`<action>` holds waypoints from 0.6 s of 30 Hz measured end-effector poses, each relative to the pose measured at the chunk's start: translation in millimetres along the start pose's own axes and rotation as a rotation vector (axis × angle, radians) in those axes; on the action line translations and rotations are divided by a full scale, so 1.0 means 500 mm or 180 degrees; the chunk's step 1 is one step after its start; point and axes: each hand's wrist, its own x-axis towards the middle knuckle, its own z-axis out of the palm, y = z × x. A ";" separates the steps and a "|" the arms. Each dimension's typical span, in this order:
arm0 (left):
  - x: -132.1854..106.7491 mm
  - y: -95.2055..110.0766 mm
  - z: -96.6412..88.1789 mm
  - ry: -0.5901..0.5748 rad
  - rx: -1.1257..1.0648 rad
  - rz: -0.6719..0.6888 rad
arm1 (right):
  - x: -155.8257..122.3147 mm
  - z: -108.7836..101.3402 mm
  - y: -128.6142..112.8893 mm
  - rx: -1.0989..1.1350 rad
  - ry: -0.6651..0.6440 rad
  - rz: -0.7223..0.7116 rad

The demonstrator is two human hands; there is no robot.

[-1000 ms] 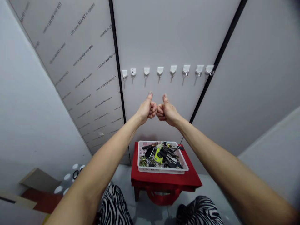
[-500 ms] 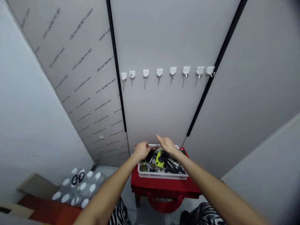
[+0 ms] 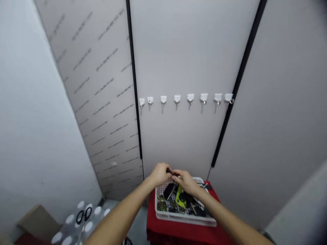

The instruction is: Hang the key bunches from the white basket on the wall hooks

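Over the far edge of a white plastic basket (image 3: 186,220), my left hand (image 3: 160,174) and my right hand (image 3: 186,182) meet with fingers bent. Pinched between them is a small dark thing (image 3: 169,171), mostly covered by the fingers, so its kind does not show. Below lie a yellow-green piece (image 3: 180,199) with a black part, a dark flat object (image 3: 169,191), what look like keys, and brassy rings (image 3: 161,206). My right forearm covers part of the basket's right side.
The basket stands on a red-covered surface (image 3: 176,234). On the pale panel ahead is a row of several white adhesive hooks (image 3: 177,99). Black strips (image 3: 134,78) flank that panel. Lower left are white-capped bottles (image 3: 69,219) with black-handled scissors (image 3: 83,216) on top, and a cardboard piece (image 3: 39,223).
My hands have come together from apart, and my right hand's fingers have closed in beside the left. The small dark thing is now between them, above the basket. The camera view has tilted upward.
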 end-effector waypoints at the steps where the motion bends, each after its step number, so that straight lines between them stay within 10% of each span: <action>1: 0.005 0.006 -0.018 0.0112 -0.0298 -0.0060 | 0.009 -0.005 -0.012 0.0276 0.0011 -0.0012; 8: 0.056 0.023 -0.163 0.1335 -0.2297 -0.0304 | 0.129 -0.068 -0.147 0.1143 0.0525 0.0002; 18: 0.139 -0.003 -0.374 0.3052 -0.1782 -0.0076 | 0.336 -0.118 -0.317 0.1523 0.0946 -0.0149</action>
